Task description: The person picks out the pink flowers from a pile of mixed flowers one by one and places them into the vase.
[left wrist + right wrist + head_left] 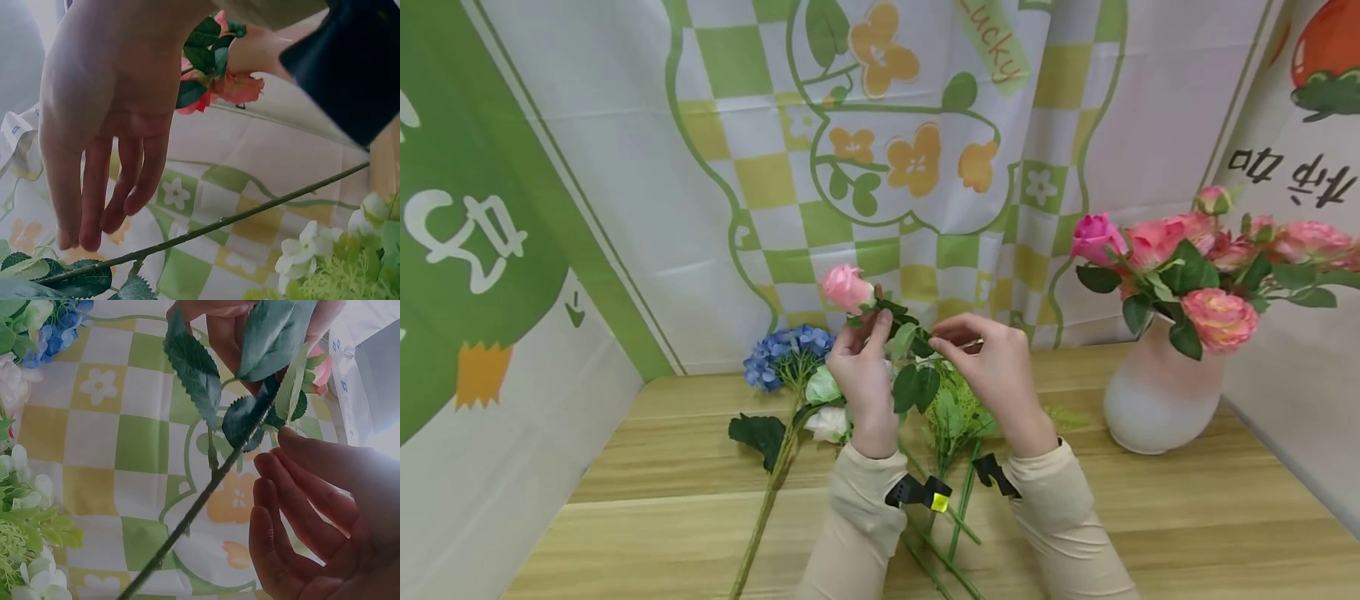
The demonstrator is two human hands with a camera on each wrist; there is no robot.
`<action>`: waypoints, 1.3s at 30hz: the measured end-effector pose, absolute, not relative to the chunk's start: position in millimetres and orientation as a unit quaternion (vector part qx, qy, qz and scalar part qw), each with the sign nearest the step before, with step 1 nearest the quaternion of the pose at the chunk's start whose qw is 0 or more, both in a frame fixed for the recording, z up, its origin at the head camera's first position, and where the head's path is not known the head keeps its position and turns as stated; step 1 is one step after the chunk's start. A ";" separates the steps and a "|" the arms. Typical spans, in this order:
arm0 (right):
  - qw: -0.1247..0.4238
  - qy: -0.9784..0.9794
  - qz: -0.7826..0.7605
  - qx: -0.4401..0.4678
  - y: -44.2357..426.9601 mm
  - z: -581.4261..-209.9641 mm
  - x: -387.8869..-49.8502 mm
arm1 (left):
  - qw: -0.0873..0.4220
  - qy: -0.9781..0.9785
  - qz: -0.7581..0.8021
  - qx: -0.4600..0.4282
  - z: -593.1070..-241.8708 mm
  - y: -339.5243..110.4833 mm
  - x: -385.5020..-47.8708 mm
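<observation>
My left hand (863,375) pinches the stem of a pink rose (847,289) just below its bloom, thumb and fingers together. In the right wrist view this hand shows partly behind the dark green leaves (277,337). My right hand (992,367) comes from the right side to the rose's leaves (917,386). Its fingers are loosely bent and somewhat spread, with the thumb tip at a pale leaf (292,387). In the left wrist view the right hand (115,119) hangs over the rose stem (219,224), fingertips close to the leaves.
A blue hydrangea (790,354) lies at the left on the wooden table (647,467). White flowers (829,423) and green sprays (955,408) lie under my hands. On the right, a pink and white vase (1161,400) holds several pink roses (1221,318). A patterned cloth (760,179) hangs behind.
</observation>
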State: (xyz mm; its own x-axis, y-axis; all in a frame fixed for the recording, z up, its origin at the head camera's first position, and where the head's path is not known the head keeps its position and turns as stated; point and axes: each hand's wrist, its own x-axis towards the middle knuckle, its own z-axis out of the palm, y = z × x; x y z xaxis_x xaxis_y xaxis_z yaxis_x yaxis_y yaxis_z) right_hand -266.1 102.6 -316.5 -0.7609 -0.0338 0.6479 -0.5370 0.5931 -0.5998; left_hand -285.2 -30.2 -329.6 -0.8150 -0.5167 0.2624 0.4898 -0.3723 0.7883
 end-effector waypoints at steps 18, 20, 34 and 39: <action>0.296 -0.854 0.395 0.162 100.6 -324.4 -269.7 | 0.296 -0.454 -0.841 -0.001 -337.3 -18.3 -280.9; 0.304 -0.852 0.396 0.160 101.3 -325.1 -269.3 | 0.295 -0.453 -0.841 -0.010 -337.9 -17.1 -280.8; 0.346 -0.841 0.388 0.150 109.7 -325.2 -269.4 | 0.307 -0.465 -0.830 -0.020 -347.2 -3.4 -283.0; 0.349 -0.838 0.392 0.150 112.7 -322.2 -268.3 | 0.312 -0.487 -0.814 -0.045 -347.9 -6.2 -285.2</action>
State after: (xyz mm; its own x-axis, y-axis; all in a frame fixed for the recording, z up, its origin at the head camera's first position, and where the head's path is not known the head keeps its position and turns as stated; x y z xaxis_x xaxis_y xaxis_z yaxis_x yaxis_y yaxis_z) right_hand -268.3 112.7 -322.2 -0.7115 0.0209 0.7024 -0.5254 0.6480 -0.5514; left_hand -285.2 -6.2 -347.9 -0.8016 -0.4641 0.3769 0.5514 -0.3305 0.7660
